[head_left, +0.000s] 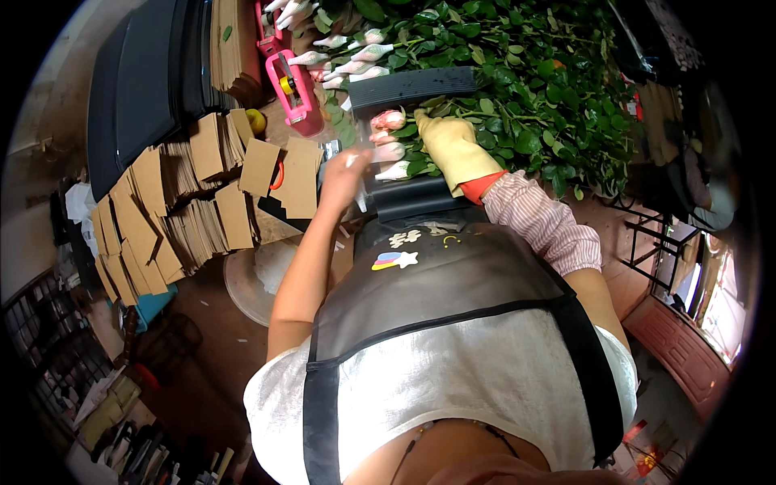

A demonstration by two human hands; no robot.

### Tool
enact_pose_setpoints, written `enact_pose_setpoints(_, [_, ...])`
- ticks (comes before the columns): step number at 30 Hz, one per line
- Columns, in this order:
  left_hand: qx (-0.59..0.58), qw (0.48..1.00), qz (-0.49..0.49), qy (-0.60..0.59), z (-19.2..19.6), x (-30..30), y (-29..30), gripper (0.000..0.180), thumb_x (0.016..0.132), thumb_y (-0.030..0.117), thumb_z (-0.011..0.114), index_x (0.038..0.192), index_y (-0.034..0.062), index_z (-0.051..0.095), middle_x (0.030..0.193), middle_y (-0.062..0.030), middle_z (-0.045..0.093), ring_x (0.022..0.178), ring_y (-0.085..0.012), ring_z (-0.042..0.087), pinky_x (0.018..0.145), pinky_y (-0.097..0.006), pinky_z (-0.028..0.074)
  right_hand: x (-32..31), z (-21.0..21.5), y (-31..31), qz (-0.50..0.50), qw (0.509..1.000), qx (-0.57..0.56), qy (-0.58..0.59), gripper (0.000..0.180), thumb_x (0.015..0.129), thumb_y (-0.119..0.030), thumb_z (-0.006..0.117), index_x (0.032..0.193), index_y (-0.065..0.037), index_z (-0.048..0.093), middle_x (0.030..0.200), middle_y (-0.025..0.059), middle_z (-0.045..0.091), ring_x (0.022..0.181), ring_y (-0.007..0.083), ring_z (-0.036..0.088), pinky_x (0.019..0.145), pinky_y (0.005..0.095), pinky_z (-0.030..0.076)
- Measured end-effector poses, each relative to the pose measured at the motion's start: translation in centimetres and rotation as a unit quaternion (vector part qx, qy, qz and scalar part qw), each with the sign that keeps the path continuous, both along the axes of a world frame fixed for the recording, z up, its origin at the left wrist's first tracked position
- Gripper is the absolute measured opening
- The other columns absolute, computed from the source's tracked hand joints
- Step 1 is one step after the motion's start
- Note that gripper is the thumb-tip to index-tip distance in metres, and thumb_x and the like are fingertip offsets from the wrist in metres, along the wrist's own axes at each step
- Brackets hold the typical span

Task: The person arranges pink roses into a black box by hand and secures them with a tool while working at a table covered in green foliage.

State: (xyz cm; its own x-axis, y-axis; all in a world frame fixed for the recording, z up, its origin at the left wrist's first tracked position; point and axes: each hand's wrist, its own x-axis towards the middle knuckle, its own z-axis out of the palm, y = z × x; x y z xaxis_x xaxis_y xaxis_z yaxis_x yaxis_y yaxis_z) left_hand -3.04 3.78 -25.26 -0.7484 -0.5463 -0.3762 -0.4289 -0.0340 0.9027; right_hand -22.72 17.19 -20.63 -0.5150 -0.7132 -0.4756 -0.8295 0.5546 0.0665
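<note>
My right hand (453,145), in a yellow rubber glove with a striped sleeve behind it, grips a bunch of rose stems (428,162) lying across a black trough-shaped rest (412,85). Pink and white rose buds (388,121) stick out to the left of the glove. My bare left hand (343,174) is blurred right beside the lowest buds, with a small white bit at its fingertips. Whether it holds anything is unclear. A dark apron covers my front below.
Green rose foliage (525,81) fills the bench beyond the glove. Several buds in white sleeves (347,48) lie at the top. A pink tape dispenser (293,93) and fanned stacks of brown cardboard pieces (186,202) sit left, beside dark crates (137,81).
</note>
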Motion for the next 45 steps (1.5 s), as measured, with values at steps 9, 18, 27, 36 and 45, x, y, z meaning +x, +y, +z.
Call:
enact_pose_setpoints(9, [-0.025,0.997,-0.049,-0.061,0.4,3.5,-1.0,0.027,0.09,0.027,0.074,0.084,0.0032,0.063,0.08,-0.0027,0.065,0.077,-0.0093,0.059,0.071,-0.028,0.049,-0.1,7.5,2.8,0.058,0.951,-0.239,-0.186,0.036,0.093,-0.036,0.065,0.123,-0.016,0.068,0.103,0.012,0.074,0.092,0.0318,0.071,0.082,0.0434,0.055])
enact_pose_setpoints(18, [0.117,0.987,-0.11,-0.03,-0.4,0.2,0.6,0.031,0.093,0.033,0.073,0.09,0.0019,0.07,0.082,0.0001,0.065,0.077,-0.0082,0.054,0.071,-0.026,0.044,1.3,3.9,-1.5,0.15,0.964,0.148,-0.159,0.029,0.092,-0.03,0.067,0.113,-0.012,0.075,0.111,0.0097,0.075,0.105,0.0301,0.071,0.084,0.0449,0.057])
enact_pose_setpoints(27, [0.35,0.844,0.384,0.134,0.8,7.9,0.8,0.016,0.095,0.023,0.065,0.083,0.0156,0.057,0.063,0.0056,0.053,0.053,-0.0072,0.049,0.047,-0.025,0.042,1.7,4.3,-1.5,0.235,0.954,0.137,-0.127,0.025,0.089,-0.013,0.063,0.112,-0.009,0.073,0.101,0.0127,0.075,0.093,0.0329,0.073,0.08,0.0417,0.057])
enact_pose_setpoints(36, [-0.265,0.771,-0.238,-0.527,1.1,20.2,-2.1,0.043,0.089,0.047,0.066,0.109,0.0093,0.073,0.105,-0.0161,0.074,0.102,-0.0354,0.069,0.086,-0.047,0.055,1.5,3.7,-3.2,0.347,0.906,0.193,-0.145,0.034,0.085,-0.006,0.056,0.115,-0.01,0.072,0.107,0.0148,0.074,0.094,0.0346,0.073,0.08,0.0435,0.056])
enact_pose_setpoints(45, [-0.185,0.976,-0.119,0.006,-1.7,-2.3,0.3,0.109,0.066,0.047,0.093,0.138,-0.0041,0.029,0.133,-0.0229,0.039,0.126,-0.0353,0.041,0.113,-0.04,0.033,1.8,2.5,-3.0,0.256,0.938,0.167,-0.163,0.029,0.089,-0.018,0.058,0.109,-0.009,0.075,0.105,0.0174,0.073,0.099,0.0366,0.071,0.087,0.0443,0.055])
